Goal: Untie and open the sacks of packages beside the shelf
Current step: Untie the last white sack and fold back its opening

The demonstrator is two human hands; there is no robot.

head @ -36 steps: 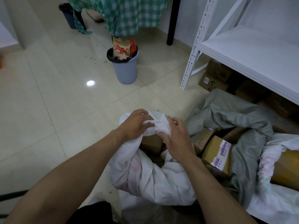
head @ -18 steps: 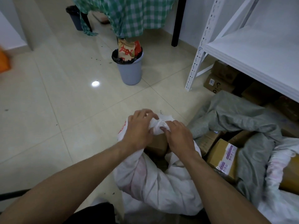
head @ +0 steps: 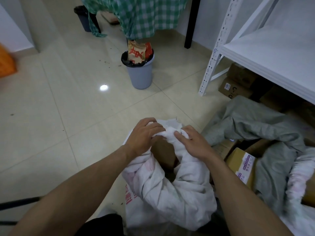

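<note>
Two hands, left hand (head: 144, 135) and right hand (head: 196, 143), grip one white sack's (head: 170, 193) knot

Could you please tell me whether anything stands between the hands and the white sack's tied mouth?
Nothing visible does. The left hand and the right hand both grip the bunched, knotted mouth of the white sack; the grey sack lies off to their right.

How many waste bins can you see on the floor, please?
2: a stuffed grey bin below the checked cloth, a dark bin farther back left; others may be hidden.
</note>
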